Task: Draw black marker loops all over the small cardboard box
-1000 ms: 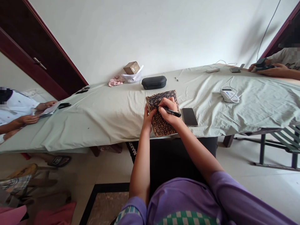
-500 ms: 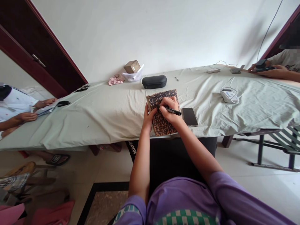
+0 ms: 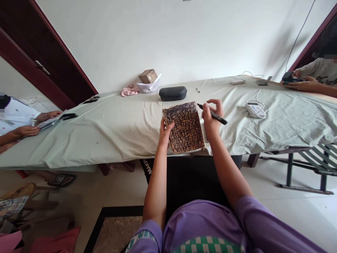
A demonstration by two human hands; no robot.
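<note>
A brown cardboard box point(image 3: 186, 131), its upper face covered in black looping scribbles, is tilted up at the table's front edge. My left hand point(image 3: 165, 134) grips its left side, the thumb on the scribbled face and the other fingers mostly hidden behind. To the right of the box, my right hand point(image 3: 212, 117) holds a black marker point(image 3: 219, 118), its tip pointing up and left, apart from the box near its upper right corner. Below that hand, a dark flat phone-like object is mostly covered by the hand and wrist.
On the cloth-covered table point(image 3: 126, 130) stand a black zip case point(image 3: 172, 93), a small carton point(image 3: 147, 76) on a plastic tub, and a pink cloth point(image 3: 130, 90). Rightward lies a white device with a cord point(image 3: 255, 108). One person sits at each end of the table.
My right hand has lifted off the scribbled face and moved right with the marker. My left hand stays on the box.
</note>
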